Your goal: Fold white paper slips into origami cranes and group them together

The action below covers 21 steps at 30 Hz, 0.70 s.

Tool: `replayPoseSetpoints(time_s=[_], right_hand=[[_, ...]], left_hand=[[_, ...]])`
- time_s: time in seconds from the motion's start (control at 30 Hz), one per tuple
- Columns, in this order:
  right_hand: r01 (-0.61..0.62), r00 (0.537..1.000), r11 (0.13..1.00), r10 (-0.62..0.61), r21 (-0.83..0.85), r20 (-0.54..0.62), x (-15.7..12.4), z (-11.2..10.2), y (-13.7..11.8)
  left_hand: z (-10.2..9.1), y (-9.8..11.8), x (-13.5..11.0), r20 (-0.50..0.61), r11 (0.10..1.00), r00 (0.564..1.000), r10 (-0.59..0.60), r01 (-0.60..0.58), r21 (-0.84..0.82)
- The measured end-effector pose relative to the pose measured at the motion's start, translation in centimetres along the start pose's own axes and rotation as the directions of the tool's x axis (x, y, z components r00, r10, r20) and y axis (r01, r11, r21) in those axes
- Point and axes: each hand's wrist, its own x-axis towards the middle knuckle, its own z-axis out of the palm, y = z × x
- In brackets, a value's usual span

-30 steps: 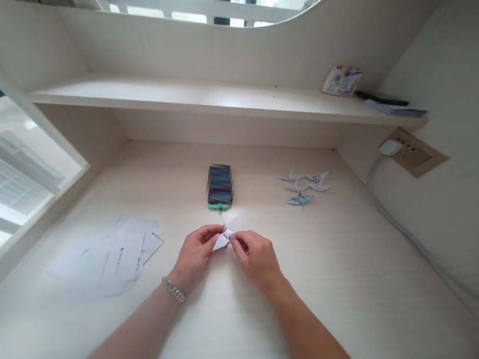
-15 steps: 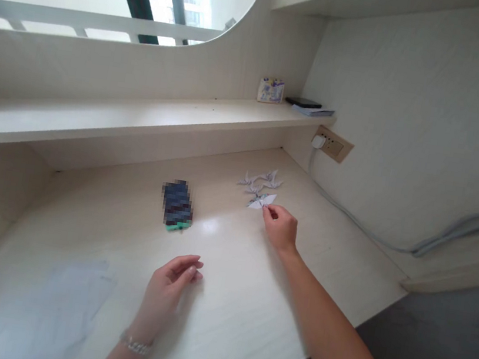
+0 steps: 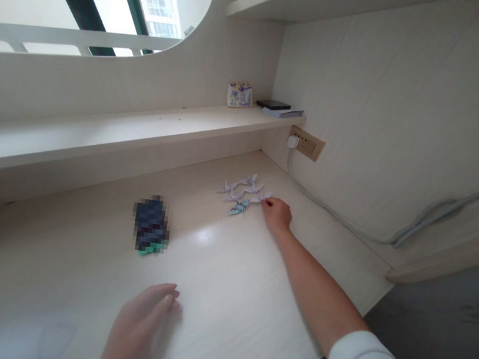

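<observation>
Several small folded paper cranes lie in a cluster toward the back right of the desk. Most are white, like the crane (image 3: 250,181) at the back; a light-blue crane (image 3: 239,207) sits at the front of the group. My right hand (image 3: 278,214) pinches the tip of a white paper crane (image 3: 259,199) at the cluster's right side, and its fingers partly cover that crane. Near the front of the desk, my left hand (image 3: 142,314) hovers or rests with loosely curved fingers and nothing visible in them.
A pixelated dark rectangular object (image 3: 151,225) with a green edge lies left of the cranes. On the shelf (image 3: 131,128) stand a tissue pack (image 3: 239,95) and a black flat item (image 3: 273,105) on papers. A cable (image 3: 340,220) runs from the wall socket (image 3: 311,145) along the right wall.
The camera view has turned right. My right hand has moved its white crane from in front of the light-blue crane to the right side of the cluster. My left hand stays low, away from the cranes.
</observation>
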Motion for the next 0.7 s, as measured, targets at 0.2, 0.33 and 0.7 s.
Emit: replayPoseSetpoints(time_s=[0.2, 0.33, 0.7], right_hand=[[0.011, 1.000, 0.999, -0.011, -0.034, 0.009, 0.25, 0.17, 0.05], [0.013, 1.000, 0.999, -0.012, -0.047, 0.014, 0.13, 0.14, 0.02], [0.007, 1.000, 0.998, -0.006, -0.065, 0.017, 0.13, 0.12, -0.23]], left_hand=[[0.13, 0.48, -0.01, -0.007, 1.000, 1.000, 0.007, -0.007, 0.022], [0.24, 0.87, -0.12, -0.015, 0.999, 1.000, 0.005, -0.004, 0.037], [0.06, 0.38, -0.07, 0.013, 0.999, 1.000, 0.011, -0.011, 0.047]])
